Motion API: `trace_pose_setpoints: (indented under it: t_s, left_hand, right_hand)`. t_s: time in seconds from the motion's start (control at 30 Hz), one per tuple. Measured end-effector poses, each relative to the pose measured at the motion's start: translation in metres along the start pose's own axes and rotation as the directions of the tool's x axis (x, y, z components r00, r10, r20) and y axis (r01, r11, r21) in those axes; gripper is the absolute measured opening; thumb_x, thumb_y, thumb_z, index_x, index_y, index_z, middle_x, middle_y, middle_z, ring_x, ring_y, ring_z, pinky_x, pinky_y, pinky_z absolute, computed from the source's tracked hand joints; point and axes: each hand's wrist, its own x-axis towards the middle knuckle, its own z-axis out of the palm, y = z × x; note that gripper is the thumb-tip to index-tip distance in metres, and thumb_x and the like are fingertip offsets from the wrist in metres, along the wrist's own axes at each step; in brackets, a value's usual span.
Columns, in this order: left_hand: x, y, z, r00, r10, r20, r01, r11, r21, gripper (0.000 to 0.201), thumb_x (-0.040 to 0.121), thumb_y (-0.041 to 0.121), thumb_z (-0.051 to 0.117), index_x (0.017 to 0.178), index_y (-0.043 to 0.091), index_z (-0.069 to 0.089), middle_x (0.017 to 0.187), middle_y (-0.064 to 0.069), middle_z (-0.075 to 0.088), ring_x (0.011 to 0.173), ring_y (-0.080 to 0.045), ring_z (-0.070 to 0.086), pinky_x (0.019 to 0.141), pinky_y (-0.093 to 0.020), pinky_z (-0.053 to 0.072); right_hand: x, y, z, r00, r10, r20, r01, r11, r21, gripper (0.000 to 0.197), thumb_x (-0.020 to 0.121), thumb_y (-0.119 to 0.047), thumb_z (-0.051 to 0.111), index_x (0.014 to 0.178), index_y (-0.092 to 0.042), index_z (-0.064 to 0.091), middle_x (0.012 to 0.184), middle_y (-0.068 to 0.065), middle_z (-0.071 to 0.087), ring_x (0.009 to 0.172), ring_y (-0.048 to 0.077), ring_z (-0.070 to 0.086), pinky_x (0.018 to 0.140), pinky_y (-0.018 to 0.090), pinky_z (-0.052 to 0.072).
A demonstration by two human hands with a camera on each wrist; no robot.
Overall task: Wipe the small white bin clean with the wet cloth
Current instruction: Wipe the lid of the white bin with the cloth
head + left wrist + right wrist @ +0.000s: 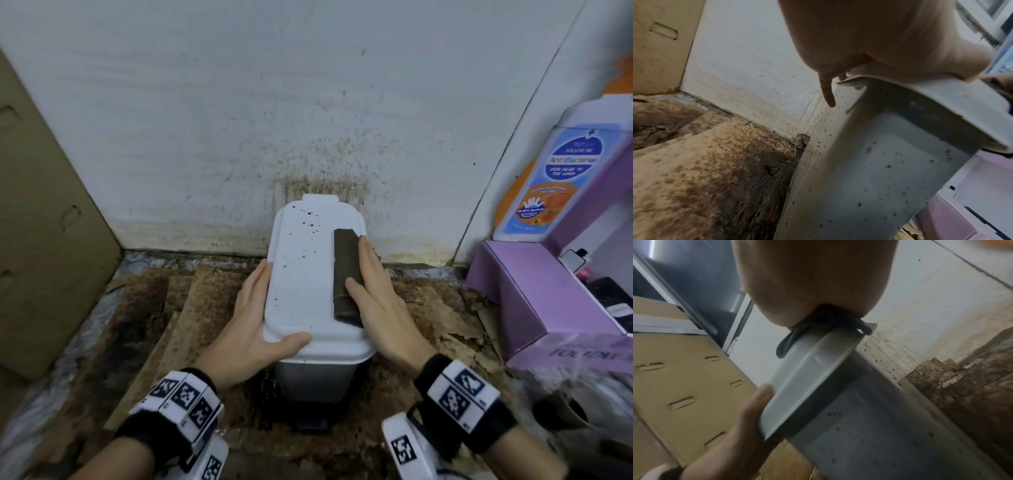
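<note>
1. Bin (310, 274) is standing in the lower centre of the head view, on a stained floor (164, 308) and close against a spattered wall (308, 120); its lid (301, 301) is closed and is carrying brown spots, mostly toward the upper left part of it.
2. Left hand (253, 329) is bracing the lid at its left edge; the fingers are lying straight along the side and the thumb is resting flat on the near corner; if this hold is getting loose, the light bin is probably sliding or tipping under the wiping pressure.
3. Right hand (376, 301) is pressing the folded dark cloth (347, 274) flat on the right side of the lid, fingers extended and close together; the cloth is covering only a narrow strip, so spots on the left are perhaps being missed; a wet cloth is possibly only smearing them.
4. Bin wall, seen in the left wrist view, is also speckled; cleaning only the lid is leaving the task unfinished.
5. Cloth edge is hanging over the right rim in the right wrist view; it is maybe slipping down onto the dirty floor.
6. Pressing too hard is perhaps pushing the lid inward; I cannot tell how firmly it is sitting.
</note>
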Motion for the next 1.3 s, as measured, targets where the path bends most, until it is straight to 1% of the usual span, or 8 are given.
trace_pose_setpoints:
  t_s: [0.13, 0.27, 0.37, 0.47, 0.57, 0.77, 1.13, 1.3]
  left_hand:
    - [0.000, 0.000, 0.001, 1.000, -0.003, 0.000, 0.003, 1.000, -0.001, 0.125, 0.066, 0.088, 0.064, 0.159, 0.047, -0.009, 0.161, 0.036, -0.014, 0.153, 0.007, -0.008, 0.123, -0.040, 0.014]
    - [0.000, 0.000, 0.002, 1.000, -0.001, -0.004, 0.000, 1.000, -0.011, 0.125, 0.067, 0.086, 0.065, 0.160, 0.046, -0.009, 0.161, 0.036, -0.014, 0.152, 0.008, -0.009, 0.124, -0.039, 0.013]
    - [0.001, 0.000, 0.001, 1.000, -0.013, 0.003, 0.013, 1.000, -0.021, 0.127, 0.066, 0.088, 0.065, 0.160, 0.046, -0.010, 0.161, 0.036, -0.016, 0.152, 0.009, -0.011, 0.125, -0.039, 0.012]
    - [0.000, 0.000, 0.000, 0.999, -0.026, 0.026, 0.027, 0.999, -0.020, 0.129, 0.065, 0.089, 0.064, 0.160, 0.044, -0.012, 0.160, 0.038, -0.019, 0.151, 0.010, -0.012, 0.125, -0.038, 0.011]
    - [0.002, 0.000, -0.006, 0.997, -0.027, 0.072, 0.025, 0.999, 0.021, 0.129, 0.068, 0.089, 0.064, 0.160, 0.042, -0.013, 0.161, 0.036, -0.020, 0.150, 0.010, -0.016, 0.127, -0.042, 0.008]
    - [0.002, -0.001, -0.022, 0.982, -0.005, 0.191, 0.000, 1.000, 0.023, 0.131, 0.069, 0.074, 0.079, 0.158, 0.049, -0.014, 0.160, 0.037, -0.023, 0.150, 0.011, -0.018, 0.128, -0.046, 0.009]
    - [0.002, -0.011, -0.030, 0.989, -0.007, 0.145, 0.006, 1.000, 0.004, 0.141, 0.058, 0.061, 0.094, 0.162, 0.042, 0.000, 0.165, 0.034, -0.004, 0.151, 0.013, -0.001, 0.128, -0.039, 0.014]
    - [0.003, -0.011, -0.028, 0.988, 0.019, 0.153, 0.005, 0.988, -0.156, 0.148, 0.061, 0.043, 0.098, 0.161, 0.037, -0.010, 0.165, 0.033, 0.007, 0.149, 0.014, 0.013, 0.124, -0.031, 0.026]
  right_hand:
    - [-0.033, 0.007, 0.020, 0.989, -0.115, -0.097, 0.105, 0.989, -0.099, 0.058, 0.105, -0.041, 0.024, 0.159, -0.037, 0.004, 0.170, -0.015, -0.005, 0.157, 0.000, -0.008, 0.130, 0.043, 0.005]
    - [-0.045, 0.012, 0.029, 0.980, -0.184, -0.075, 0.160, 0.955, -0.249, 0.053, 0.110, -0.029, 0.022, 0.162, -0.017, 0.021, 0.170, -0.012, -0.006, 0.158, 0.008, -0.015, 0.130, 0.050, 0.006]
    - [-0.034, 0.013, 0.024, 0.976, -0.207, -0.064, 0.173, 0.923, -0.345, 0.052, 0.112, -0.025, 0.022, 0.162, -0.013, 0.016, 0.173, -0.003, -0.006, 0.159, 0.012, -0.016, 0.129, 0.053, 0.011]
    - [-0.024, 0.003, 0.015, 0.997, -0.040, -0.072, 0.024, 0.979, -0.204, 0.055, 0.113, -0.033, 0.025, 0.165, -0.026, 0.009, 0.172, -0.012, -0.011, 0.157, 0.000, -0.008, 0.130, 0.039, 0.008]
    - [-0.024, 0.000, 0.020, 0.993, -0.015, -0.115, -0.011, 0.975, -0.220, 0.057, 0.111, -0.037, 0.026, 0.165, -0.028, 0.011, 0.172, -0.015, -0.011, 0.157, 0.001, -0.004, 0.130, 0.031, 0.009]
    - [-0.020, -0.012, 0.029, 0.989, -0.078, -0.123, 0.013, 0.891, -0.453, 0.067, 0.102, -0.039, 0.015, 0.165, -0.017, 0.013, 0.174, 0.000, -0.003, 0.159, 0.010, -0.009, 0.126, 0.024, -0.007]
    - [-0.007, -0.046, 0.050, 0.993, -0.117, 0.021, 0.103, 0.764, -0.637, 0.069, 0.100, -0.034, 0.011, 0.164, -0.009, 0.010, 0.173, 0.013, 0.005, 0.161, 0.026, 0.004, 0.128, 0.037, 0.008]
    - [0.004, -0.059, 0.075, 0.989, -0.145, 0.034, 0.135, 0.771, -0.622, 0.080, 0.092, -0.039, 0.000, 0.164, -0.009, 0.013, 0.173, 0.015, 0.007, 0.160, 0.028, 0.007, 0.129, 0.040, 0.011]
